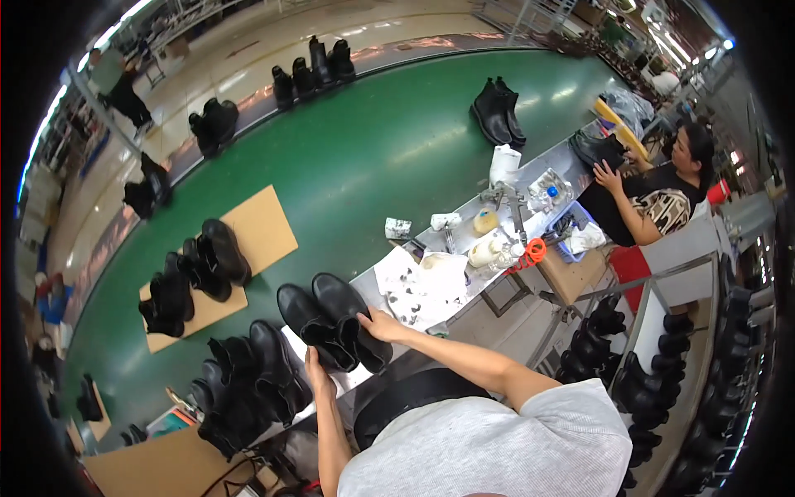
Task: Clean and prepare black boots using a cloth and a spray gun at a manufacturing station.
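Both hands grip a pair of black ankle boots (331,327) at the green belt's (389,149) near edge: left hand (317,370) clasps the heel, right hand (383,325) the shaft; steady two-handed placement seems due.

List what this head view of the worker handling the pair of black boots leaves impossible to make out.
- Left hand: palm and fingertips hidden behind the pair of black boots.
- Boot soles: turned away.
- Small items on the metal bench: too small to identify.
- Rack boots: dark and distorted at the rim.

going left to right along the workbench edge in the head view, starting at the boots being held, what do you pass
pair of black boots held by the left hand and right hand → white paper sheets → yellowish bottles → orange ring → co-worker's hand on a black boot
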